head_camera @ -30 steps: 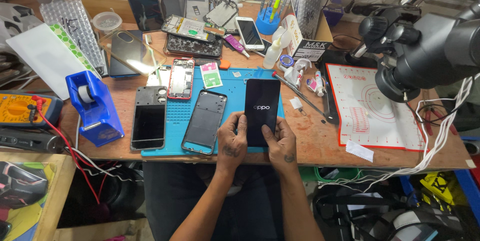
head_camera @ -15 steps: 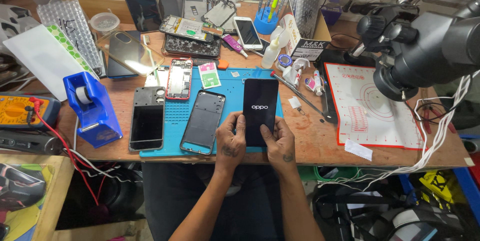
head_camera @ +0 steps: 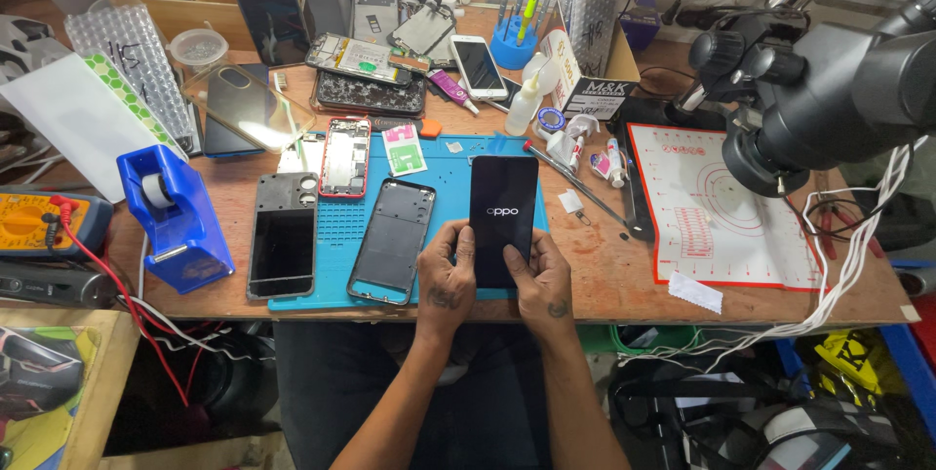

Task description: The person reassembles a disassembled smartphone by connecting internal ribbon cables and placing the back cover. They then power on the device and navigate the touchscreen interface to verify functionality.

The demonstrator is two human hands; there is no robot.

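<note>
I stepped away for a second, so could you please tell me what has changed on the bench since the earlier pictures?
Almost nothing. Both hands, left and right, still hold the lower end of the black phone over the blue mat, its screen lit as before. The phone frame and tape dispenser have not moved.

Both forearms are being extended upward from the bottom of the view, converging toward the middle. The left hand [head_camera: 446, 280] is being held palm-down, its fingers curled inward in a closed grip with the thumb pressed flat. The right hand [head_camera: 539, 280] is being held beside it, likewise closed, thumb angled inward. The wrists are being kept low and nearly parallel.
</note>
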